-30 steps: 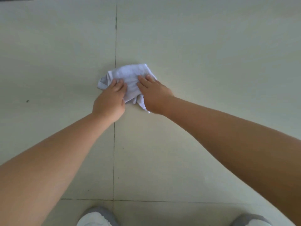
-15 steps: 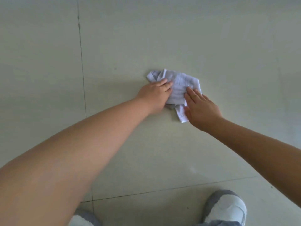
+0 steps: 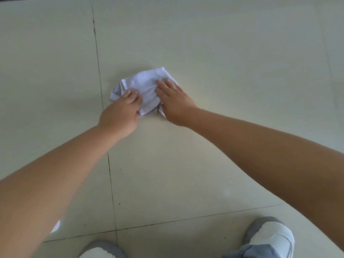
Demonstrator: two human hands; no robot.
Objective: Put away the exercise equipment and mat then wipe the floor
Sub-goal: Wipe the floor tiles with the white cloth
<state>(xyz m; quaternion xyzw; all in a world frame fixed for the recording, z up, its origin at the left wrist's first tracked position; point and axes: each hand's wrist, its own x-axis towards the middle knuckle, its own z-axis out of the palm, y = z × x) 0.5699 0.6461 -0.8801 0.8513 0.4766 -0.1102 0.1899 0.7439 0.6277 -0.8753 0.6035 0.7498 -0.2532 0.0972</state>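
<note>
Pale tiled floor point(image 3: 223, 53) with dark grout lines, crumpled white cloth point(image 3: 145, 84) on it, left hand point(image 3: 121, 114) fingers curled gripping cloth, right hand point(image 3: 175, 103) fingers straight pressing cloth, grey-and-white shoes point(image 3: 270, 237) at bottom edge.

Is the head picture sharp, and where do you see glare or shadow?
Head view: soft and slightly blurred overall; wide-angle bending curves the tile joints; a faint shadow lies left of the cloth; a small bright glint shows on the floor beside the left forearm.
</note>
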